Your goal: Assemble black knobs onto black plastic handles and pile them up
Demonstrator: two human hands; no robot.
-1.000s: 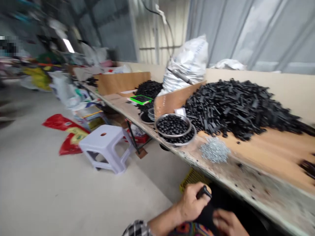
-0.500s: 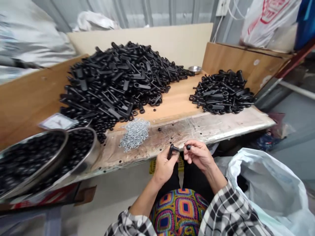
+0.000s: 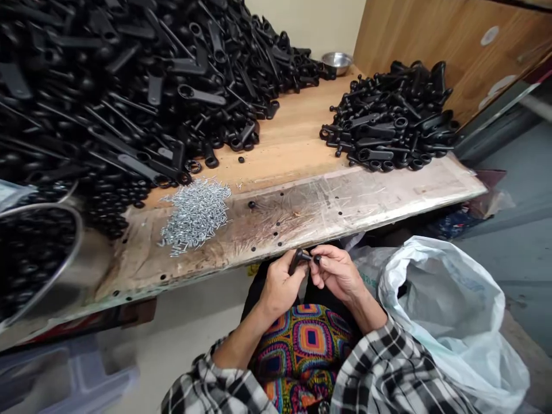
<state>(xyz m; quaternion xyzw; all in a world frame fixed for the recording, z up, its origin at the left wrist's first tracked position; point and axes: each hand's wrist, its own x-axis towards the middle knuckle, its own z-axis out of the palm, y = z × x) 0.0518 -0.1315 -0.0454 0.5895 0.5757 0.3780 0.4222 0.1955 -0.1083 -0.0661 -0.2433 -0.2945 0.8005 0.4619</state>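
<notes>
In front of my lap, my left hand point(image 3: 278, 287) is closed around a black crank handle point(image 3: 296, 261), its thin end pointing right. My right hand point(image 3: 340, 276) pinches a small round black knob point(image 3: 317, 259) between thumb and fingers. The knob is right at the handle's thin end; whether the two touch is too small to tell. Beyond my hands, on the bench edge, lies a heap of small silver screws or pins point(image 3: 196, 213). Loose black knobs point(image 3: 112, 201) are piled left of it.
A big heap of black crank handles point(image 3: 150, 86) fills the bench's back left; a smaller heap point(image 3: 383, 132) lies right. A metal basin point(image 3: 77, 241) of knobs stands at left, a small steel bowl point(image 3: 337, 62) at back. An open white bag point(image 3: 448, 299) is beside my right arm.
My view has tipped down and come closer to the bench. The right hand has brought the knob nearer to the crank handle's thin end. Both hands keep their grip.
</notes>
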